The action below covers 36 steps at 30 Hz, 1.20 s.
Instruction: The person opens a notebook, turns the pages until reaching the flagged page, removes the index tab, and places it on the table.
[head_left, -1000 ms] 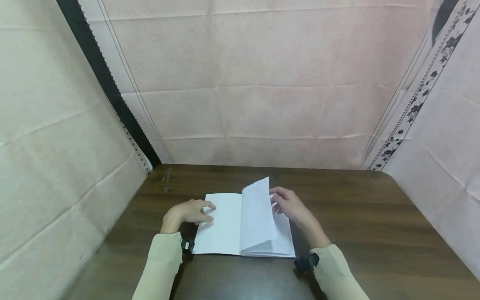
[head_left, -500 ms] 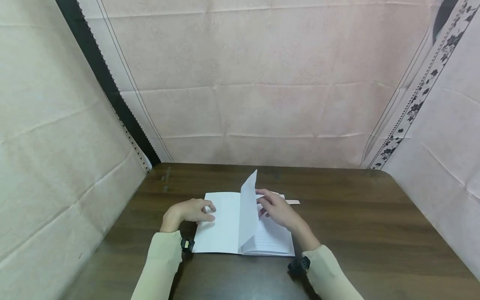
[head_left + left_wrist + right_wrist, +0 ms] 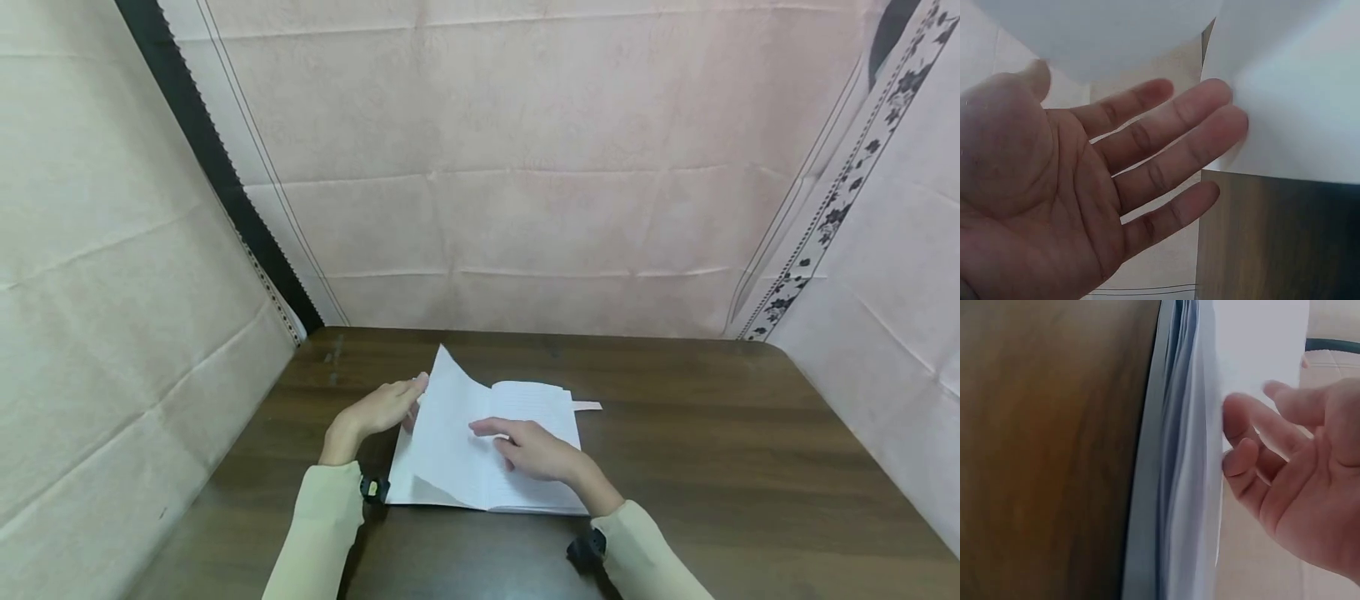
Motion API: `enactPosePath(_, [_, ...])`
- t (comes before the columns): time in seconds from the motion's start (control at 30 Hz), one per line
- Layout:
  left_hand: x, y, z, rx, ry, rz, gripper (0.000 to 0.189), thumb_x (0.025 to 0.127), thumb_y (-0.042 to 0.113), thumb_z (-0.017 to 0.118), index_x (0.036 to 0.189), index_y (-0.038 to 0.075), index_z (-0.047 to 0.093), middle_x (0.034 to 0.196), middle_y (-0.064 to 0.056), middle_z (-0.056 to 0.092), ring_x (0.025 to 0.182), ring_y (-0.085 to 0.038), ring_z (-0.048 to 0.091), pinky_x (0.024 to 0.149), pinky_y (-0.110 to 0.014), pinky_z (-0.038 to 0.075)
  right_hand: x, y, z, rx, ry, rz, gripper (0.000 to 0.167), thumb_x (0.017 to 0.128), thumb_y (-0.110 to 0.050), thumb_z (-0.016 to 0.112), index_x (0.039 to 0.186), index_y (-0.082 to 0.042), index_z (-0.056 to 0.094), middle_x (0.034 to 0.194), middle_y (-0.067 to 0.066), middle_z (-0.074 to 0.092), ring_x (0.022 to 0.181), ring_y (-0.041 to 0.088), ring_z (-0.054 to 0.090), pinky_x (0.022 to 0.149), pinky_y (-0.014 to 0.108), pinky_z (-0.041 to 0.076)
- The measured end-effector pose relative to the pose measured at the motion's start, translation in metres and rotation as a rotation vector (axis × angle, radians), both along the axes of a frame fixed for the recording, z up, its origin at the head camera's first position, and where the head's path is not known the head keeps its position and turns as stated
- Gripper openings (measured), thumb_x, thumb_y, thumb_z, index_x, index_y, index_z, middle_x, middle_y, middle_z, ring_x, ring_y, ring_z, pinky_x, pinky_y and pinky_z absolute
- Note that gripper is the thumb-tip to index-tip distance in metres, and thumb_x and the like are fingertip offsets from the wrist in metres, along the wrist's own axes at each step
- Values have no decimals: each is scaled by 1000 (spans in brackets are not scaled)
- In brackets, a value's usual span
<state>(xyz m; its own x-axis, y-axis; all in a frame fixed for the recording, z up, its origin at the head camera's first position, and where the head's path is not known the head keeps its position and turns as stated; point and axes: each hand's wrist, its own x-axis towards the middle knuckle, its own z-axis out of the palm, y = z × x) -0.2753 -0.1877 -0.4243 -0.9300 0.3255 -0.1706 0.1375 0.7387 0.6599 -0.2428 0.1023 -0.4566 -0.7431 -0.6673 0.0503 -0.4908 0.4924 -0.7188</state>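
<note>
An open notebook [image 3: 534, 406] with white, faintly lined pages lies on the table. One page [image 3: 448, 421] leans over to the left, its far corner raised in a point. By the left edge my left hand [image 3: 378, 414] is held beside that page, fingers extended. Two of its fingertips meet white paper in the left wrist view, where the palm [image 3: 1035, 181] faces the camera. Over the middle of the notebook is my right hand [image 3: 536, 452], index finger pointing left across the page. The right wrist view shows its other fingers [image 3: 1241, 462] loosely bent at the page stack, gripping nothing.
A pale strip [image 3: 587, 406] sticks out past the notebook's right edge. The brown wooden table [image 3: 697, 442] extends around it on all sides. Pale cloth [image 3: 525, 208] hangs behind and at both sides. A dark band is worn on each wrist.
The page has swung from upright near the middle over to the left. My right hand has followed leftward and toward me. My left hand has lifted its fingers and shifted slightly away from me.
</note>
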Motion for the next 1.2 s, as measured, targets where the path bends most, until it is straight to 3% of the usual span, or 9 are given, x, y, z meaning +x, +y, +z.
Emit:
enactPosePath(0.13, [0,0,-1,-24,16,14,84,102,67,25,155,4,33,146,-20,50,138,-38,43,113,-60,27,1,-1,0,60,6,60,38,104,-6,48,139,-15,60,133,-1,64,61,4,54,87,33,45])
enactPosePath(0.2, [0,0,-2,-56,24,-13,80,102,62,35,155,2,32,156,-20,38,143,-38,35,114,-59,27,1,0,0,76,-6,70,35,104,-7,49,136,-14,62,129,-1,65,62,5,56,84,31,47])
enactPosePath(0.37, [-1,-2,-5,-87,57,-91,68,101,42,59,153,4,38,147,-18,50,129,-33,53,107,-55,40,-3,5,2,75,-47,53,29,103,-13,53,130,-11,64,121,0,68,67,9,61,75,29,49])
enactPosePath(0.53, [-2,-3,-5,-50,72,-90,75,98,32,66,156,2,30,150,-19,46,133,-33,49,109,-53,38,-6,17,4,80,-35,-8,28,102,-19,56,127,-12,66,121,1,67,80,11,63,76,29,52])
enactPosePath(0.73, [-2,-3,-6,-20,71,-57,86,95,24,71,158,0,18,154,-21,40,133,-34,48,110,-53,37,-11,34,7,93,-2,-106,26,101,-19,59,124,-9,67,117,3,68,101,18,62,89,41,52])
enactPosePath(0.93, [-3,-4,-9,-2,27,-35,93,89,21,78,156,-2,18,149,-22,44,128,-33,51,108,-54,38,-12,49,13,153,-100,-278,24,98,-20,64,119,-8,68,109,4,67,87,18,63,79,41,56])
enactPosePath(1.2, [-4,-6,-9,-19,-11,-20,117,86,26,81,160,8,-8,147,-28,45,124,-35,55,108,-58,37,-14,59,14,140,-217,-449,27,95,-25,70,115,-8,67,106,9,67,83,21,64,79,43,56])
